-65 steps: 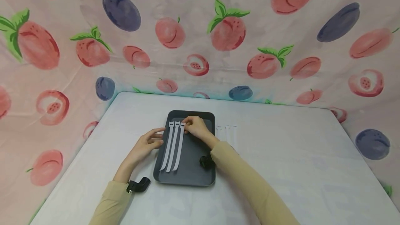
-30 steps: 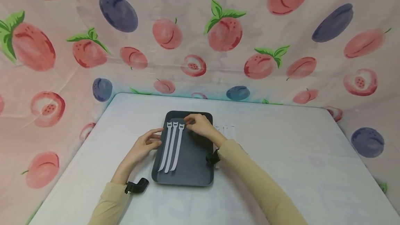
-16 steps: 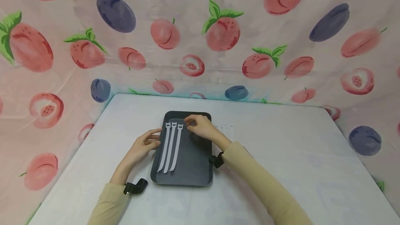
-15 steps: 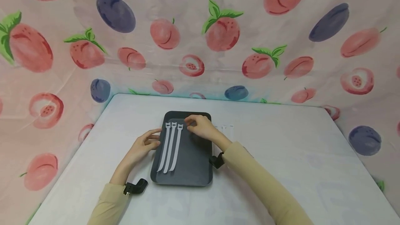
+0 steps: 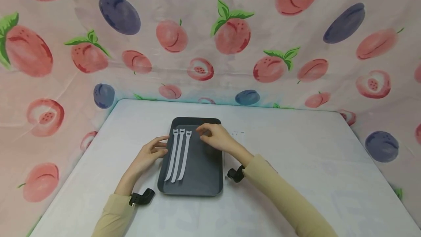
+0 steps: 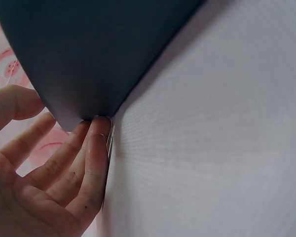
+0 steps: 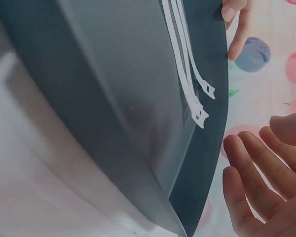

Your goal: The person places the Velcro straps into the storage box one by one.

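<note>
Head cam: dark tray (image 5: 200,178) is sitting on the white counter (image 5: 296,149), w/ three white straps (image 5: 179,154) lying side by side in its left half, tabbed ends toward the far rim. Left hand (image 5: 149,153) is resting at the tray's left edge, fingers straight-ish, holding nothing; left wrist cam is showing fingertips (image 6: 99,129) touching the tray's (image 6: 89,54) outer wall at counter level. Right hand (image 5: 215,137) is hovering over the tray's upper right, just beside the strap heads, fingers loosely spread and gripping nothing; right wrist cam is confirming the fingers (image 7: 251,173) apart, clear of the straps (image 7: 190,84) and the tray (image 7: 113,123). More pale straps (image 5: 237,133) seem to be lying on the counter just right of the tray, but they are washing out against the surface, so count is unclear. Fruit-print cloth (image 5: 210,39) is backing the scene. Risks from here, as judged: straps are light and unrestrained, so a brush from the right fingers could be skewing or overlapping the row; left fingertips pushing on the wall could be sliding the tray and shifting the straps; pale-on-white straps on the counter are easy to miss or pinch two at once.
</note>
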`<state>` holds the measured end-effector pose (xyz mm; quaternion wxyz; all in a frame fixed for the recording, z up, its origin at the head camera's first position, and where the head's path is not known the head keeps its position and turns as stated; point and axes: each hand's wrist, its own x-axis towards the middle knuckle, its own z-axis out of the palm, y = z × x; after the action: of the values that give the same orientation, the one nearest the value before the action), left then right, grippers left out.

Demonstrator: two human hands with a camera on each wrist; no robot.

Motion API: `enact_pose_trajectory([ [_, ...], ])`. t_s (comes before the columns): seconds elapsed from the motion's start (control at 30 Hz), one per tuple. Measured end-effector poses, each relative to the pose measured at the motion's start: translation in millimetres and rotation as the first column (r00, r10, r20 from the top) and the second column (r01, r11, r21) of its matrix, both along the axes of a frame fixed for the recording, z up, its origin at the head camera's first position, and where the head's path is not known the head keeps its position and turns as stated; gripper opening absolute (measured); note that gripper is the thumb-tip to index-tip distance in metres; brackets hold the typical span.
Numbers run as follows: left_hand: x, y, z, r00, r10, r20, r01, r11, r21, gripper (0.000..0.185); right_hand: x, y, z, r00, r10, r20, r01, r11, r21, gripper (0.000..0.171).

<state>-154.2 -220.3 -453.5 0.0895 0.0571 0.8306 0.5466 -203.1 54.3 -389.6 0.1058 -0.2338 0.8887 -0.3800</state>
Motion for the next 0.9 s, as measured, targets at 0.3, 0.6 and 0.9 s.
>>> enact_pose_trajectory([
  [0.3, -0.5, 0, 0.7, 1.000, 0.000, 0.004, 0.000, 1.000, -0.003, 0.052, 12.4, 13, -1.3, 1.000, -0.017, -0.016, 0.016, 1.000, -0.007, 0.030],
  [0.6, -0.8, 1, -1.3, 1.000, -0.001, 0.003, 0.001, 1.000, -0.006, 0.051, 21.1, 28, -3.4, 0.998, -0.046, -0.048, 0.043, 0.997, -0.062, 0.031],
  [0.9, -0.7, 2, -1.8, 1.000, 0.008, 0.008, -0.008, 1.000, -0.021, 0.051, 18.9, 50, -16.2, 0.995, -0.076, -0.061, 0.067, 0.987, -0.147, 0.028],
])
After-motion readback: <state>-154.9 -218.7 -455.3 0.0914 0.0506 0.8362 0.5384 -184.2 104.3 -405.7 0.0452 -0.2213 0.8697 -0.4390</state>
